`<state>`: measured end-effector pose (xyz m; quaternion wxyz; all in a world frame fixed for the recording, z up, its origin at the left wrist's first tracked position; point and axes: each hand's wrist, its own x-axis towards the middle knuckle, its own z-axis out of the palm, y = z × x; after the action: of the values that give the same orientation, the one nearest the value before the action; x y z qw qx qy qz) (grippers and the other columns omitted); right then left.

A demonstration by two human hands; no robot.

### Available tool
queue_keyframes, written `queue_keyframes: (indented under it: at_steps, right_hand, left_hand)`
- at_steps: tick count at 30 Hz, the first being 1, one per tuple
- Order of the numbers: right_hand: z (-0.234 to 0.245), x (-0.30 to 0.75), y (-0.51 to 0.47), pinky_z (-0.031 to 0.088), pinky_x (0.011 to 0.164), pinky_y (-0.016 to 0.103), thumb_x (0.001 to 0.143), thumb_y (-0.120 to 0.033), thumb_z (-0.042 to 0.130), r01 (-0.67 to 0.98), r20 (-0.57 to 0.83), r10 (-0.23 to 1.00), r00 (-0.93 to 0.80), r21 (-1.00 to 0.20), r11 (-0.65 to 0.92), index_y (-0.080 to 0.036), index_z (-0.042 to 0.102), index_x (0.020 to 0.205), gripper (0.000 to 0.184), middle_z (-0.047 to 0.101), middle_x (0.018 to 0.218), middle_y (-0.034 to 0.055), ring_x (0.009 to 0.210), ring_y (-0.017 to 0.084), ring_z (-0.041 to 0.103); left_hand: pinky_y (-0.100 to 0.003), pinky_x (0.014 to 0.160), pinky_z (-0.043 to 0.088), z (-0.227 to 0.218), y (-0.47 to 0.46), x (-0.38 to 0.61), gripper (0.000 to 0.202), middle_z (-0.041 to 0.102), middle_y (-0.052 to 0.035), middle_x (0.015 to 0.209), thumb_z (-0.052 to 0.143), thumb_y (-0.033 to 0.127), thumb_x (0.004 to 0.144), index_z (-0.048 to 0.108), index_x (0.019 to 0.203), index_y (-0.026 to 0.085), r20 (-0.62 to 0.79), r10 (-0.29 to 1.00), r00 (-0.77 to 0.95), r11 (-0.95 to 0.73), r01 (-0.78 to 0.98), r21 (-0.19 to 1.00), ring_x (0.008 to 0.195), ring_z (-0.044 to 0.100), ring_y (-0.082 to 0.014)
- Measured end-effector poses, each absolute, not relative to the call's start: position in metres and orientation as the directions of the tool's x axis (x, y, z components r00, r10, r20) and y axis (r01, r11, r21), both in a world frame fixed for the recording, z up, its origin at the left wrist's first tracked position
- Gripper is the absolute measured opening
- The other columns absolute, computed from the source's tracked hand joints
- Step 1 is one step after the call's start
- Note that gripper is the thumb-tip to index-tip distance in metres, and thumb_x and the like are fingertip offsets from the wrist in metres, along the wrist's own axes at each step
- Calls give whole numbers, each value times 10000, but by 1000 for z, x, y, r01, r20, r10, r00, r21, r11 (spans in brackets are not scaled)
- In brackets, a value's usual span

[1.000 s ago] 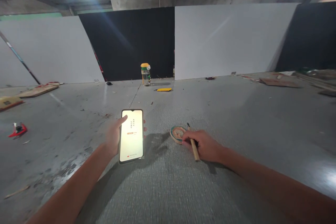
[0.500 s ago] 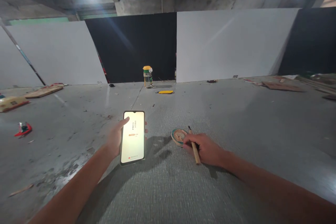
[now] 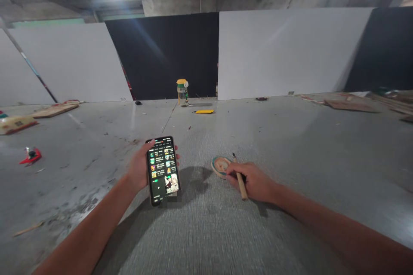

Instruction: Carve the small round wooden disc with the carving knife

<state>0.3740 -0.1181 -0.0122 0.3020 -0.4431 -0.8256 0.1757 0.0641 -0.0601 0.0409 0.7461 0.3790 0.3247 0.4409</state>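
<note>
My left hand is closed around a smartphone, its thumb at the upper left of the screen and fingertips showing along the right edge. The screen is lit with a dark page of small pictures and text. My right hand is closed on a wooden-handled carving tool, its dark narrow tip pointing away from me. The same hand's fingers overlap the right edge of a round wooden disc with a blue-green rim and a paler carved middle. Whether they also grip the disc, I cannot tell.
Farther off on the grey surface lie a yellow utility knife and a bottle with a yellow lid. At left are a red object, a pale container and a board. White and black panels stand behind.
The phone's screen has gone from a bright cream page to a dark one with pictures, and the phone has tilted slightly left. The right hand stays at the disc with the tool.
</note>
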Motion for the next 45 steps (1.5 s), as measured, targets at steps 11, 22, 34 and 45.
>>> queue_keyframes:
  at_steps: [11, 22, 34, 45]
  right_hand:
    - [13, 326, -149, 526, 650, 324, 873, -441, 596, 187, 185, 883, -432, -939, 288, -260, 404, 1304, 505, 581, 1013, 90, 790, 187, 599]
    - [13, 317, -157, 494, 512, 276, 849, -477, 589, 54, 95, 891, -444, -990, 133, -262, 318, 1302, 570, 564, 970, 76, 759, 195, 651]
    - [7, 310, -165, 431, 427, 211, 827, -423, 636, 42, 2, 885, -465, -999, 24, -230, 181, 1413, 767, 580, 678, -30, 506, 111, 553]
    - [-1, 308, -164, 431, 443, 199, 804, -366, 673, 38, -11, 914, -405, -999, 5, -239, 266, 1328, 676, 578, 892, 22, 640, 127, 600]
  left_hand:
    - [-406, 703, 553, 61, -67, 125, 440, 711, -147, 828, 477, 453, 829, 658, 976, 79, -30, 837, 547, 376, -534, 757, 749, 685, -262]
    - [-344, 652, 529, 49, -70, 157, 482, 708, -142, 822, 485, 499, 817, 641, 992, 78, 23, 783, 622, 376, -501, 779, 700, 681, -231]
    - [-408, 712, 520, 44, -77, 155, 733, 709, -175, 817, 309, 672, 834, 667, 973, 47, -43, 829, 558, 373, -493, 786, 737, 674, -279]
    - [-232, 509, 472, 33, -85, 155, 444, 613, 11, 737, 538, 517, 836, 483, 1192, 257, 325, 929, 179, -221, -438, 872, 571, 579, -133]
